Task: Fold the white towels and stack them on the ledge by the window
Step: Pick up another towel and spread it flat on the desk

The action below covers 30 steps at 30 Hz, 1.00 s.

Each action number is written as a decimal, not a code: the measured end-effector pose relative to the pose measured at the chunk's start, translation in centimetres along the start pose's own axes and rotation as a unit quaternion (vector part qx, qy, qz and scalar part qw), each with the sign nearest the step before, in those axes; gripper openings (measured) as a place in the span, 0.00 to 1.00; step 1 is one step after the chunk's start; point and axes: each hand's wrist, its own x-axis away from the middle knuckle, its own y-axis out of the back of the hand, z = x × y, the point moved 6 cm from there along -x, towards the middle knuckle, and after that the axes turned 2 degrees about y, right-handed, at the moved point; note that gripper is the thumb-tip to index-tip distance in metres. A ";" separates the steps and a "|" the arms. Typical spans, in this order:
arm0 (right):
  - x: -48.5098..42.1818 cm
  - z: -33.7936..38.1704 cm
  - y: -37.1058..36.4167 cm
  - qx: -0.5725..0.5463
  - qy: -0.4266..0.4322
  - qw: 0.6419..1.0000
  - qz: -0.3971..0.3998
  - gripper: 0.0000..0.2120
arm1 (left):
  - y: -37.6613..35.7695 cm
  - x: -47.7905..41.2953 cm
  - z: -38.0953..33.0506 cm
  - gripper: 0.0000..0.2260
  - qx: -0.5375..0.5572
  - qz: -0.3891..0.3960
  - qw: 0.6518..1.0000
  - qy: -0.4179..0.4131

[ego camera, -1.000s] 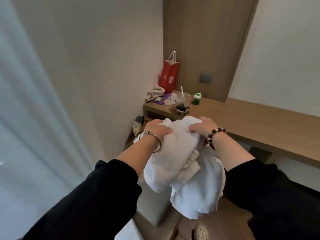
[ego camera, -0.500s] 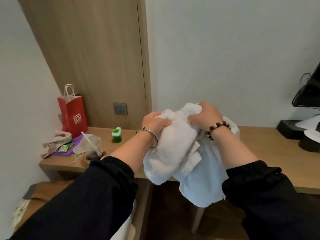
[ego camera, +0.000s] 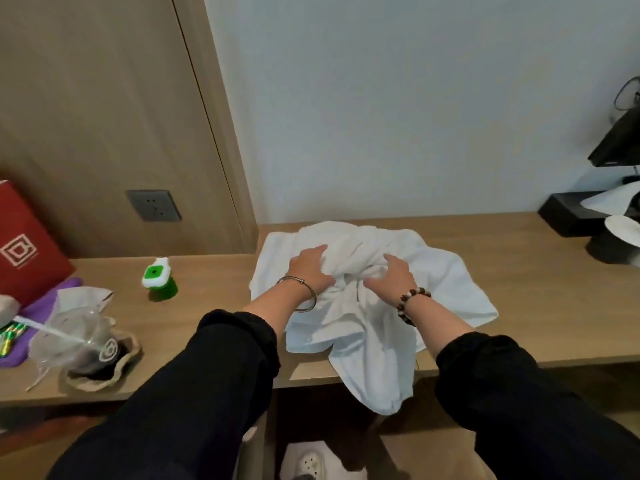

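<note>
Pale wall and a wood panel with a wall socket back a long wooden counter, and the person stands square to it, black sleeves reaching forward. The white towels lie on the counter in a crumpled heap, unfolded. One flap hangs over the front edge, and I cannot tell how many pieces are in the heap.

Both hands are down on the bunched middle. The left hand, with a metal bangle at the wrist, and the right hand, with a bead bracelet, sit close together, and their fingers curl into the folds and grip the cloth. That hold looks meant to keep the bundle together while it settles on a flat surface where it can be spread and squared.

Off to the left, well apart from the heap, stand a green bottle, a plastic cup and a red bag, which leaves the towels bare wood to open out on. No window ledge is in sight, so folding looks barely begun and stacking comes later. The overhanging flap could drag the heap off.
</note>
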 end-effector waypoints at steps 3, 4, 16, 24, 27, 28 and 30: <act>-2.1 -3.3 -3.3 0.104 -0.079 0.988 0.078 0.54 | -3.5 -3.5 1.5 0.41 -0.164 0.081 0.983 -0.005; -2.4 -4.4 -4.3 0.116 -0.104 0.983 0.094 0.57 | -4.4 -4.5 2.2 0.42 -0.200 0.094 0.975 -0.004; -8.0 -5.4 -1.1 0.259 -0.009 0.966 -0.002 0.30 | -4.0 -11.5 4.3 0.28 -0.273 -0.029 0.952 -0.139; -11.1 0.9 13.0 0.379 0.213 0.858 -0.272 0.21 | 5.1 -14.5 -0.7 0.17 -0.150 -0.074 0.980 -0.109; -13.5 -3.5 12.9 0.446 0.036 0.886 -0.121 0.31 | 6.7 -12.3 -2.1 0.26 -0.169 -0.286 0.942 -0.056; -13.8 -5.0 12.6 0.441 -0.003 0.893 -0.085 0.31 | 6.0 -10.9 -3.0 0.27 -0.160 -0.349 0.920 -0.075; -13.7 -6.4 11.7 0.419 0.037 0.904 -0.077 0.32 | 2.4 -8.5 -5.3 0.23 -0.160 -0.383 0.893 -0.171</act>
